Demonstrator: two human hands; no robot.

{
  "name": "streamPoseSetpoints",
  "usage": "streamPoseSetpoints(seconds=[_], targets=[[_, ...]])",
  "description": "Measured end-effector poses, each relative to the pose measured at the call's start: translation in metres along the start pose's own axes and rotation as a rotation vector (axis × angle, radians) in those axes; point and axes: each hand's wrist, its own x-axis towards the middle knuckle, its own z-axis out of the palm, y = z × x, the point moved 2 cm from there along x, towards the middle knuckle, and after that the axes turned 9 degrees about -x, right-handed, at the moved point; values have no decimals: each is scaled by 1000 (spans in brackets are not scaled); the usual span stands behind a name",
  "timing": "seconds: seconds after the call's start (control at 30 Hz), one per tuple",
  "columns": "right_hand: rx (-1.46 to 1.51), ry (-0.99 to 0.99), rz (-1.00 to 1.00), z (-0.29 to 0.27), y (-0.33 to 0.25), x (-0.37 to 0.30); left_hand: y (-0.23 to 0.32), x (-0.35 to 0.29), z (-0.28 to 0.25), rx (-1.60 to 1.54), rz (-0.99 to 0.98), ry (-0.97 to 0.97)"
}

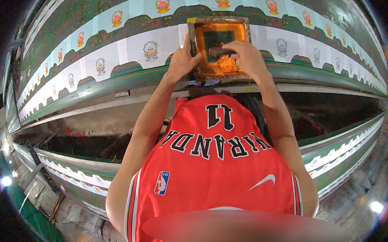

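Observation:
A wooden-rimmed printing screen [218, 20] lies over the near row of white cut pieces, its mesh smeared with orange. My left hand [183, 63] grips the screen's left side, the index finger along the rim and the thumb at its inner edge. Inside the screen, my right hand [248, 58] holds a dark squeegee [217, 52], fingers closed around its right end. Thick orange ink [226, 64] is heaped just below the squeegee. Whatever piece lies under the screen is mostly hidden.
On the long green table [131, 73], white pieces [136, 49] with dark outline prints form the near row. Beyond them runs a row of pale blue pieces [140, 7] with coloured prints. Another table [84, 163] bearing printed rows stands behind me, across a narrow aisle.

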Motion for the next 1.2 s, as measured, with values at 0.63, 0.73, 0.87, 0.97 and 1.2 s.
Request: streamPoseSetpoints(seconds=[0.63, 0.73, 0.87, 0.97, 1.2], targets=[[-51, 137, 59, 21, -17, -57, 13, -1, -3, 64, -12, 20], [-33, 170, 20, 15, 2, -61, 26, -3, 2, 59, 10, 60], [-16, 236, 10, -4, 50, -84, 61, 7, 44, -71, 148, 69], [-32, 263, 16, -26, 105, -111, 101, 25, 95, -5, 293, 110], [-66, 273, 39, -62, 207, -157, 165, 56, 189, -47, 169, 49]])
